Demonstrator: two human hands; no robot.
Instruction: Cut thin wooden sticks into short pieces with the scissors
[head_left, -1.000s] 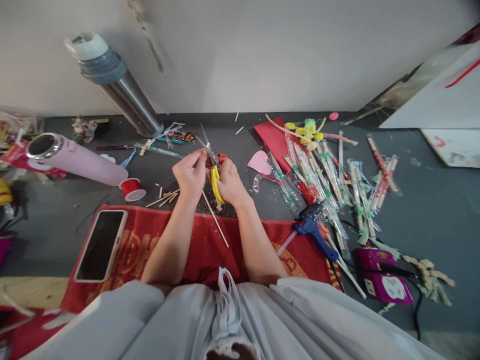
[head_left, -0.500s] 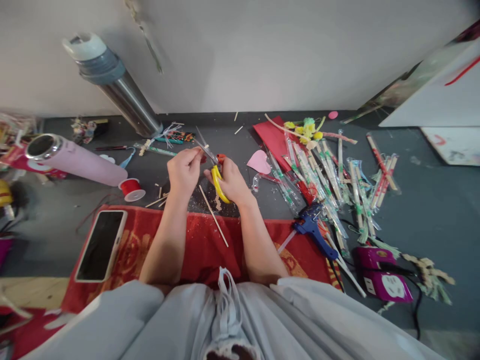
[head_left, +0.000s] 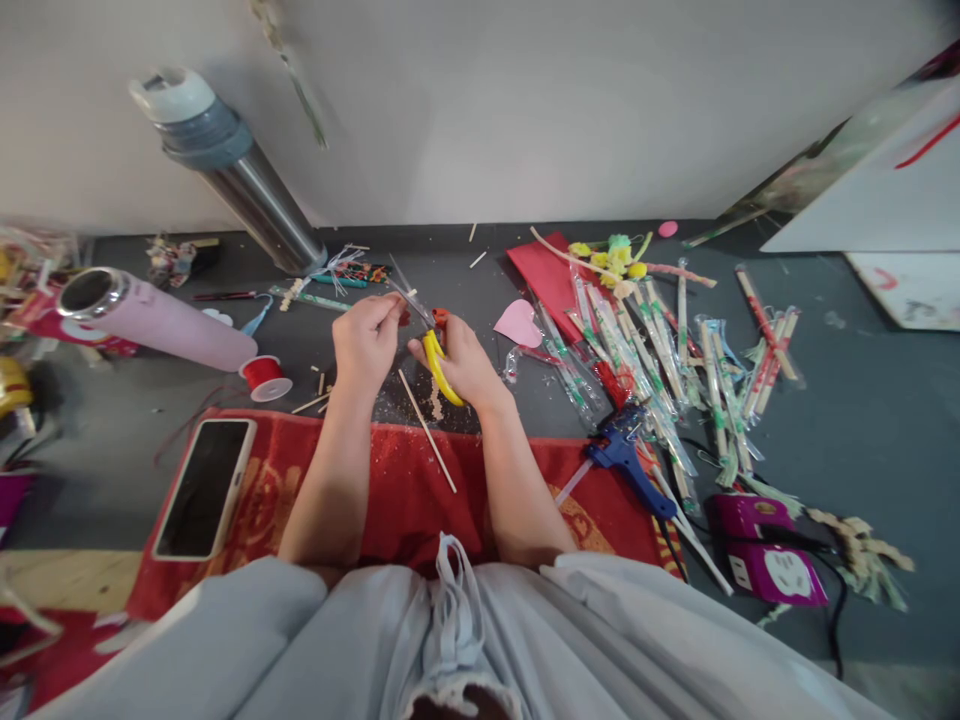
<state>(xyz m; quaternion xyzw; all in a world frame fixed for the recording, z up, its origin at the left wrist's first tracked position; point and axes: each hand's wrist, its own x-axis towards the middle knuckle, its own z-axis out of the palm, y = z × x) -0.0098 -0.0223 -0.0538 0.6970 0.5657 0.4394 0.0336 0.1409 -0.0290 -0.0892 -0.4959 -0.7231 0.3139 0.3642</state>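
We find yellow-handled metal scissors (head_left: 434,355) grasped in the fingers of the right hand (head_left: 472,368), blades (head_left: 422,310) reaching beside the curled fingers of the left hand (head_left: 365,345); whether these grasp anything, we cannot tell.

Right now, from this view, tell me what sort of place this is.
Likely a craft work table: yellow-handled scissors in the right hand, a blue glue gun and many plastic-wrapped sticks point that way. Whether home or workshop, I cannot tell.

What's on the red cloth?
Phone at left; part of a thin stick midway; part of the glue gun at right. Areas under the forearms and pale garment are hidden.
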